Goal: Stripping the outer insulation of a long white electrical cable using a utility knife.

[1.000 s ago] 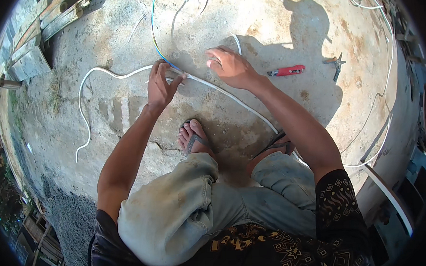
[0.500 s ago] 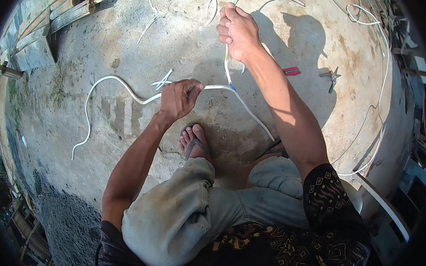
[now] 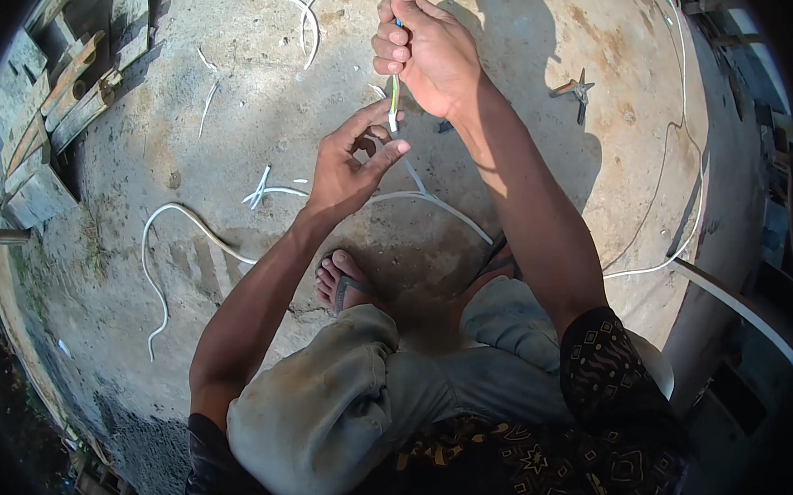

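Observation:
My right hand (image 3: pixel 430 55) is closed around thin insulated wires, green-yellow and blue, at the top centre. Below its fist the green-yellow wire (image 3: pixel 395 93) runs down into a short white end of cable sheath (image 3: pixel 393 121). Just left of that end, my left hand (image 3: pixel 350 160) has its thumb and fingers apart, with the index finger near the sheath. Beneath the hands a white strip of sheathing (image 3: pixel 453 212) lies on the ground. A longer white cable piece (image 3: pixel 172 207) curves on the ground to the left, passing out of sight behind my left forearm.
Pliers (image 3: pixel 578 96) lie on the concrete at right, in sunlight. Cut white scraps (image 3: pixel 261 192) lie left of my hands, and more strips (image 3: pixel 309 30) farther off. A long white cable (image 3: pixel 688 139) runs down the right side. Wood planks (image 3: pixel 78 94) are stacked at far left.
My left hand has left the white cable, moved up toward the right hand and opened. The cable piece has dropped to the ground. My right hand still grips the wires, slightly higher in view.

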A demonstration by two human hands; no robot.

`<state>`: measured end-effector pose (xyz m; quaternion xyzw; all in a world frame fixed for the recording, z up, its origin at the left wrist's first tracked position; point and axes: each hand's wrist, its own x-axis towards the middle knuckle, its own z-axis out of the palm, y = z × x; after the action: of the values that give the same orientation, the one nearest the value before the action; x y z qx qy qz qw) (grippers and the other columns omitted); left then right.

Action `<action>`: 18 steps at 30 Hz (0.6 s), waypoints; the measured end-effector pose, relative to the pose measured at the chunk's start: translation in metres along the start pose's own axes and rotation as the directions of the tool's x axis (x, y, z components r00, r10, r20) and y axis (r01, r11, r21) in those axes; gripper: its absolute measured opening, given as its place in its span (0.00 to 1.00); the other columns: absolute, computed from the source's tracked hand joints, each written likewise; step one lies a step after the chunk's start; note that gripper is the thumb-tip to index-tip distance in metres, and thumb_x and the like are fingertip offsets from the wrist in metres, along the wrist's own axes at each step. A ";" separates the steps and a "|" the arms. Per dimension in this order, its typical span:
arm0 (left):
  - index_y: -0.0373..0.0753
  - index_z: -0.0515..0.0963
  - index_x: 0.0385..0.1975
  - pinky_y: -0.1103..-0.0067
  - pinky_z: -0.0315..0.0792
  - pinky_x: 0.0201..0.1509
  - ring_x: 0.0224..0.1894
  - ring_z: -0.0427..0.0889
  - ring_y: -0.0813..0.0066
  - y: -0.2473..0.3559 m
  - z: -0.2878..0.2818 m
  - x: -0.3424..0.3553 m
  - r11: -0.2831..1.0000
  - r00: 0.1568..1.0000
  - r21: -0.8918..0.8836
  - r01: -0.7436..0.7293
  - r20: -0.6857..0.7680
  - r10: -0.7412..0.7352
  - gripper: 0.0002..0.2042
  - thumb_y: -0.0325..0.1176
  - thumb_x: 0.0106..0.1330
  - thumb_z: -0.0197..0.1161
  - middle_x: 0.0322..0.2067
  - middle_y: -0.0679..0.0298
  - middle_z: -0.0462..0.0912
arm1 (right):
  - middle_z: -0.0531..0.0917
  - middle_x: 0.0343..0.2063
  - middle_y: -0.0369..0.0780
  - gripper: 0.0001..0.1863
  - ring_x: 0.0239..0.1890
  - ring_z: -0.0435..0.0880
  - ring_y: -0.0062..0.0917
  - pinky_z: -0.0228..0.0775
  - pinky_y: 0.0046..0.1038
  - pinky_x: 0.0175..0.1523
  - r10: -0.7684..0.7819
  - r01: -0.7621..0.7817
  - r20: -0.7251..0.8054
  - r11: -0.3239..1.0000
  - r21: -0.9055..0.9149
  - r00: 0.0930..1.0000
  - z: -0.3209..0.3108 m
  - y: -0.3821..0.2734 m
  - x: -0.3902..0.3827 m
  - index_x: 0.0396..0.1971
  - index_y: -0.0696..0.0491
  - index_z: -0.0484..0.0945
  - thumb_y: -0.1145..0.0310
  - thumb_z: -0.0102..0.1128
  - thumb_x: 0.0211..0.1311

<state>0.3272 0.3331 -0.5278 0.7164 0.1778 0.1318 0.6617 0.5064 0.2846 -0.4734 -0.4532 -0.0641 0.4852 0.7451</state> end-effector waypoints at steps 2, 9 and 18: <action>0.37 0.80 0.51 0.81 0.75 0.39 0.37 0.80 0.80 -0.006 0.007 0.007 0.996 0.994 -0.025 -0.090 -0.058 0.088 0.18 0.30 0.61 0.72 0.42 0.62 0.87 | 0.64 0.20 0.29 0.15 0.22 0.62 0.16 0.60 0.22 0.30 -0.070 0.066 0.053 0.995 0.081 0.996 0.012 -0.002 -0.010 0.35 0.54 0.70 0.57 0.47 0.78; 0.33 0.84 0.35 0.80 0.75 0.37 0.30 0.81 0.82 -0.019 0.026 0.006 0.990 0.926 0.122 -0.076 -0.361 0.115 0.07 0.27 0.60 0.73 0.30 0.61 0.87 | 0.66 0.21 0.31 0.15 0.23 0.64 0.18 0.62 0.25 0.31 -0.196 0.207 -0.124 0.975 0.084 0.973 0.010 0.010 -0.010 0.33 0.54 0.71 0.59 0.47 0.78; 0.35 0.81 0.31 0.73 0.76 0.37 0.32 0.83 0.65 -0.013 0.031 0.005 0.890 0.828 0.386 -0.243 -0.395 0.397 0.04 0.20 0.57 0.68 0.29 0.57 0.82 | 0.68 0.21 0.32 0.15 0.24 0.69 0.20 0.72 0.31 0.38 -0.232 0.268 -0.336 0.961 0.064 0.913 0.019 0.024 -0.002 0.31 0.52 0.71 0.59 0.46 0.78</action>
<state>0.3436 0.3075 -0.5440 0.7806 0.2252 0.3791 0.4429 0.4793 0.2980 -0.4795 -0.4737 0.0285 0.3072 0.8249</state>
